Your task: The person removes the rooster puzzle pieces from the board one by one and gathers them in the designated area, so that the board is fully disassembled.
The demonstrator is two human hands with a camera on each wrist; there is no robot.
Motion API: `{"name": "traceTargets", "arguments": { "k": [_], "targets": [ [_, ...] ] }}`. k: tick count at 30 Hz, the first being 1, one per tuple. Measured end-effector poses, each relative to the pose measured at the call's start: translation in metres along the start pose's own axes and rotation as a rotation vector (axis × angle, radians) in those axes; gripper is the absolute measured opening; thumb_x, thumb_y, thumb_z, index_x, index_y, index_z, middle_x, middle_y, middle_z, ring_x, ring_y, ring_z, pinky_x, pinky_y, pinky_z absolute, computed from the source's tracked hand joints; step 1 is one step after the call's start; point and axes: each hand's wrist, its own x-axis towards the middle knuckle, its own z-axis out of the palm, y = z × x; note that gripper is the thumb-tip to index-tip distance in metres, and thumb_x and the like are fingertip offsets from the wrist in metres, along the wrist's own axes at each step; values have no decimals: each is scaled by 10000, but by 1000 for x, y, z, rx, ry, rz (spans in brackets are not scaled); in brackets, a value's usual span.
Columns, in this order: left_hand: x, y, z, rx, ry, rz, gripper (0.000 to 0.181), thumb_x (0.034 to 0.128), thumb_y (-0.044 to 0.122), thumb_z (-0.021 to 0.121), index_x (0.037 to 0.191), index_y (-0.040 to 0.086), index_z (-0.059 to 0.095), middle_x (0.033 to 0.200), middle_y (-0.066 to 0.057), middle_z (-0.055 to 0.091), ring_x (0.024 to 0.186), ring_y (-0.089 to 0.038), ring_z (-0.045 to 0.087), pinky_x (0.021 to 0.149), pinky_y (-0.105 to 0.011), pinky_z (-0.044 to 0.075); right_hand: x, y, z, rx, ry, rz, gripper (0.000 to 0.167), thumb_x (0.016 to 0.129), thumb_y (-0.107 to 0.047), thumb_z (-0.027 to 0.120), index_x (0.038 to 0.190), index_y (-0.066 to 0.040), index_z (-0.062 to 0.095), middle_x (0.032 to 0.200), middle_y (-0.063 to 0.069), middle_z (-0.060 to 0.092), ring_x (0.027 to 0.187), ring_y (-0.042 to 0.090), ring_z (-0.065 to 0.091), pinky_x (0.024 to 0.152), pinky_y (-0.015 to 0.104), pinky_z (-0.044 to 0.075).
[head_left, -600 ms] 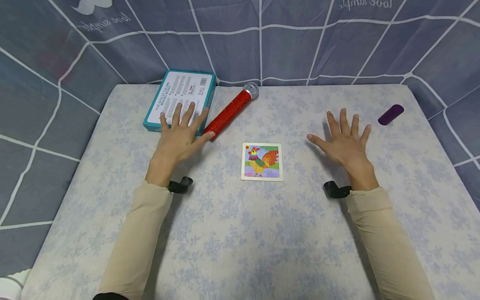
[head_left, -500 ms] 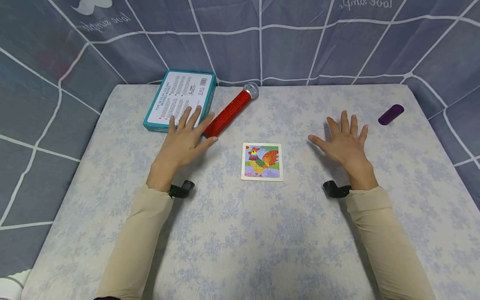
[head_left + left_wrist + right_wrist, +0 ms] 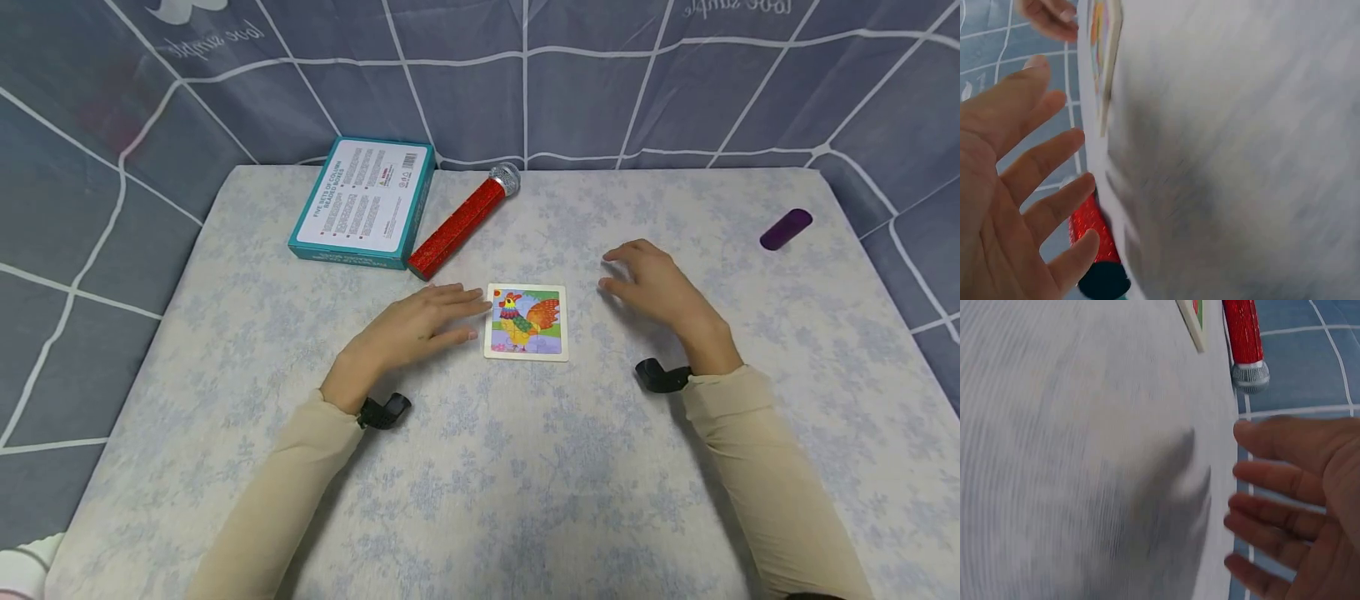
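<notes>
A small square jigsaw puzzle [image 3: 527, 323] with a rooster picture and a cream frame lies flat near the middle of the table. My left hand [image 3: 408, 332] is at its left side, fingers stretched toward its left edge; whether they touch it I cannot tell. In the left wrist view the fingers [image 3: 1044, 162] are spread and hold nothing. My right hand [image 3: 660, 287] hovers to the puzzle's right, apart from it, with loosely bent fingers. The right wrist view shows nothing between those fingers [image 3: 1272, 531].
Behind my left hand lies a red glittery microphone [image 3: 459, 227] with a silver head. A teal-edged box [image 3: 363, 200] with printed text lies beside it. A dark purple cylinder [image 3: 786, 229] lies at the far right of the patterned tablecloth [image 3: 525, 483]. A grey curtain [image 3: 585, 92] hangs behind.
My left hand has moved from over the box's front right and down to the puzzle's left edge. My right hand has turned inward and shifted slightly left, its fingers less spread.
</notes>
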Motion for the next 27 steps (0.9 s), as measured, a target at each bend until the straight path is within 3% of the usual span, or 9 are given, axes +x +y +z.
{"name": "traceTargets", "arguments": {
  "k": [4, 11, 20, 27],
  "targets": [
    [1, 0, 9, -18, -31, 37, 493, 968, 353, 622, 1428, 195, 544, 1522, -21, 431, 1444, -257, 301, 1150, -481, 266, 7, -11, 6, 39, -32, -103, 375, 936, -134, 655, 1261, 47, 605, 1296, 216, 545, 1211, 388, 507, 1005, 536, 398],
    [3, 1, 13, -1, -33, 74, 477, 926, 274, 698, 1384, 189, 593, 1508, -47, 447, 1437, -289, 313, 1155, -475, 255, 21, -38, 17, 4, -109, -273, 343, 908, -90, 689, 1225, 32, 644, 1213, 160, 622, 1137, 320, 566, 990, 481, 432],
    [5, 3, 14, 3, -31, 81, 449, 925, 264, 702, 1356, 173, 617, 1505, -38, 449, 1427, -278, 331, 1150, -461, 272, 43, -68, 36, -28, -293, -363, 398, 892, -105, 720, 1277, -40, 642, 1259, 70, 609, 1205, 244, 528, 1037, 433, 407],
    [9, 4, 17, 29, -25, 106, 442, 921, 264, 707, 1344, 163, 629, 1492, -55, 467, 1417, -307, 346, 1151, -450, 273, 50, -75, 39, -45, -360, -370, 464, 870, -112, 740, 1320, -110, 630, 1308, 43, 579, 1262, 241, 474, 1066, 440, 376]
  ]
}}
